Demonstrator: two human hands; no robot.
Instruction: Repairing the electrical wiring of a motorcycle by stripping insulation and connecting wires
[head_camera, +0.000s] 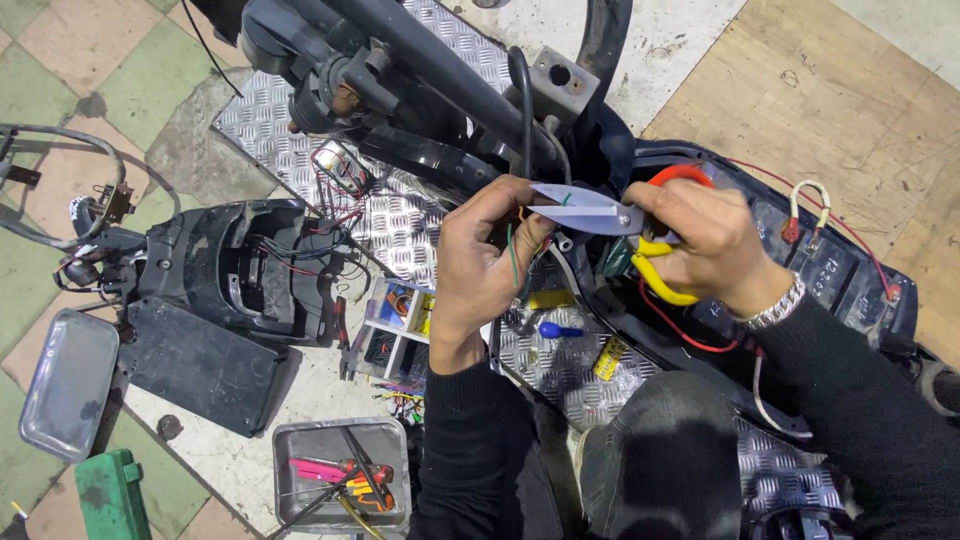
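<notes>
My right hand (705, 240) grips scissors (590, 212) with a red upper loop and a yellow lower loop, blades pointing left. My left hand (480, 270) pinches thin wires (514, 262), a green one showing, right at the blade tips. Both hands work over the open floor of a stripped scooter (470, 110), just below its black steering column. Red wires (690, 335) run through the battery bay under my right wrist. Whether the blades touch the wire is hidden by my fingers.
A detached black scooter panel (235, 270) lies at left with a mirror (68, 385) beside it. A small parts box (400, 325) sits by my left forearm. A metal tray (340, 485) holds pliers and hand tools. A green case (110, 497) stands bottom left.
</notes>
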